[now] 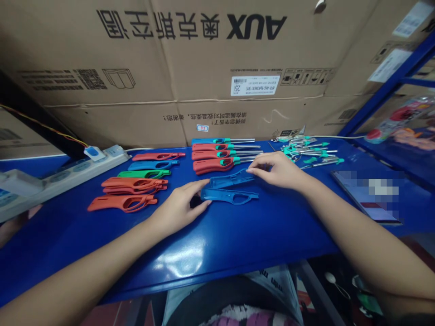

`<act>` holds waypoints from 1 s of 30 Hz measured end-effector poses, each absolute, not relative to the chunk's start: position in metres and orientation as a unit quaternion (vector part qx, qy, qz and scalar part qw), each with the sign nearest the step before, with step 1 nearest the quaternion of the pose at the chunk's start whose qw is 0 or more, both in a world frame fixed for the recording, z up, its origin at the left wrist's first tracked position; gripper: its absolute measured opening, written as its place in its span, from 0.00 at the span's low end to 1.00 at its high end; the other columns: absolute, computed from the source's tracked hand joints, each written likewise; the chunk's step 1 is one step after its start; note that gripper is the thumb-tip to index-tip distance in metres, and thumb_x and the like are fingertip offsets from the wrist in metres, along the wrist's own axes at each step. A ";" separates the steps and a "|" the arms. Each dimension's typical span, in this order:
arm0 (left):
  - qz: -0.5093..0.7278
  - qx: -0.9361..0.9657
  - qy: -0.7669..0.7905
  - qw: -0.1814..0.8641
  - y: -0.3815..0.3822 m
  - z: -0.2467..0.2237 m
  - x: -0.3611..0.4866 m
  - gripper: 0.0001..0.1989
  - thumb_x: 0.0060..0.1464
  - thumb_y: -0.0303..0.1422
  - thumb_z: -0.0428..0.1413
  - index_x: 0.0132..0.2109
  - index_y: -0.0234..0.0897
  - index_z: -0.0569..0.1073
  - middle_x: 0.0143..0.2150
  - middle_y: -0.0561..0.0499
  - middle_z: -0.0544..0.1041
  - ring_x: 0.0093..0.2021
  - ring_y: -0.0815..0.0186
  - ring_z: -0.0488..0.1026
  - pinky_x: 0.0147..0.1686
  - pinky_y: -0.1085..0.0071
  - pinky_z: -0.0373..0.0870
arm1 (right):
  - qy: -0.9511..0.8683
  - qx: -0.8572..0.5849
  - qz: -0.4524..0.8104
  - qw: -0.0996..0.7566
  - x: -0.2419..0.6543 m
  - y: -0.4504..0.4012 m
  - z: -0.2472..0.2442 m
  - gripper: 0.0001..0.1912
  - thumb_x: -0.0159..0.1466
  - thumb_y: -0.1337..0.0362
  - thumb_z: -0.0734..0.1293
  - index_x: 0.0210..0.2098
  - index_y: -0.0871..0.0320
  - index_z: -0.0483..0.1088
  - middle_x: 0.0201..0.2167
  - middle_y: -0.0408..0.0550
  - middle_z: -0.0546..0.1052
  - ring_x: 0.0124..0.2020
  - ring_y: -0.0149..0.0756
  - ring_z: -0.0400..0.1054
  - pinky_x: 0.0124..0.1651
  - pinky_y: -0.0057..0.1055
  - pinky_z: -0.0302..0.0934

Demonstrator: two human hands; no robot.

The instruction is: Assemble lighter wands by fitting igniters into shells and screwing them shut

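Observation:
Two blue lighter shell halves lie side by side on the table in front of me, hollow sides showing: the upper half (226, 180) and the lower half (220, 194). My left hand (180, 201) is curled round their left ends, thumb below and fingers above. At the far right tip of the upper half, my right hand (280, 170) has thumb and forefinger pinched together. Behind them lie several assembled lighters with metal tubes, among them a red lighter (212, 166). Loose empty casings are at the left, including an orange casing (112, 203).
Several metal tubes with green parts (314, 151) lie heaped at the back right. A tablet or phone (369, 199) rests on the right of the blue table (190, 244). A white power strip (71, 176) stands at the left, and a large cardboard sheet (136, 86) forms the back.

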State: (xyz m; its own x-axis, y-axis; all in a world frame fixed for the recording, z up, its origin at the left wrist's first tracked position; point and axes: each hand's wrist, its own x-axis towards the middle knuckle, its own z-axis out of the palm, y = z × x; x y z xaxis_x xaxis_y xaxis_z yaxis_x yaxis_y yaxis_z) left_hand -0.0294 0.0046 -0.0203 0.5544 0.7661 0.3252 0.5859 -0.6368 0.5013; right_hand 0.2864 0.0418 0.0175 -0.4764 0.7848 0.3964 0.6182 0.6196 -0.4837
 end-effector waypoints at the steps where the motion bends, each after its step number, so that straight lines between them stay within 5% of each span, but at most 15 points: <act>1: 0.262 0.867 0.390 0.169 0.005 -0.019 -0.029 0.21 0.62 0.38 0.57 0.61 0.40 0.71 0.45 0.47 0.79 0.42 0.59 0.78 0.47 0.62 0.77 | -0.843 -0.421 0.126 0.309 0.288 0.043 0.017 0.12 0.66 0.59 0.68 0.29 0.57 0.77 0.27 0.47 0.79 0.27 0.33 0.68 0.32 0.31 0.59; 7: 0.250 0.871 0.393 0.159 0.007 -0.017 -0.029 0.16 0.62 0.42 0.57 0.54 0.40 0.76 0.44 0.46 0.77 0.42 0.58 0.75 0.47 0.62 0.75 | -0.813 -0.443 0.216 0.310 0.292 0.041 0.024 0.16 0.65 0.53 0.68 0.29 0.59 0.76 0.24 0.46 0.76 0.25 0.32 0.66 0.30 0.30 0.59; 12: 0.240 0.877 0.390 0.144 0.011 -0.023 -0.030 0.20 0.63 0.45 0.57 0.54 0.36 0.77 0.40 0.47 0.73 0.41 0.58 0.73 0.45 0.61 0.74 | -0.870 -0.365 0.318 0.093 0.288 0.029 0.030 0.15 0.66 0.55 0.68 0.32 0.59 0.78 0.27 0.46 0.78 0.27 0.32 0.68 0.31 0.28 0.60; 15: 0.238 0.877 0.390 0.148 0.012 -0.025 -0.029 0.21 0.63 0.46 0.57 0.56 0.38 0.76 0.39 0.47 0.73 0.42 0.58 0.73 0.46 0.61 0.73 | -0.879 -0.361 0.308 0.038 0.282 0.024 0.026 0.14 0.66 0.56 0.68 0.30 0.59 0.77 0.24 0.43 0.76 0.24 0.29 0.66 0.28 0.27 0.57; 24: 0.276 0.880 0.372 0.105 0.000 -0.010 -0.025 0.15 0.65 0.43 0.56 0.50 0.40 0.78 0.44 0.46 0.75 0.46 0.58 0.72 0.48 0.60 0.71 | -0.909 -0.350 0.218 0.060 0.272 0.025 0.018 0.18 0.65 0.56 0.71 0.23 0.58 0.67 0.22 0.40 0.69 0.24 0.27 0.60 0.28 0.27 0.51; 30: 0.232 0.908 0.332 0.109 -0.010 -0.004 -0.021 0.16 0.60 0.39 0.61 0.52 0.38 0.77 0.51 0.45 0.78 0.52 0.55 0.73 0.53 0.56 0.70 | -0.909 -0.320 0.231 0.132 0.271 0.024 0.017 0.11 0.62 0.58 0.73 0.37 0.58 0.71 0.36 0.43 0.71 0.29 0.27 0.62 0.31 0.26 0.56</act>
State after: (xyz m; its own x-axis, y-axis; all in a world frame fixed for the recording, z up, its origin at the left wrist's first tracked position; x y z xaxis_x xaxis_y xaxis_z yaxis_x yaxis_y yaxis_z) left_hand -0.0207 -0.0102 -0.0045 0.6721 0.6534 0.3484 0.5527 -0.7558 0.3512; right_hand 0.2708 0.0243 0.0169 -0.7600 0.6433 0.0922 0.5217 0.6885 -0.5038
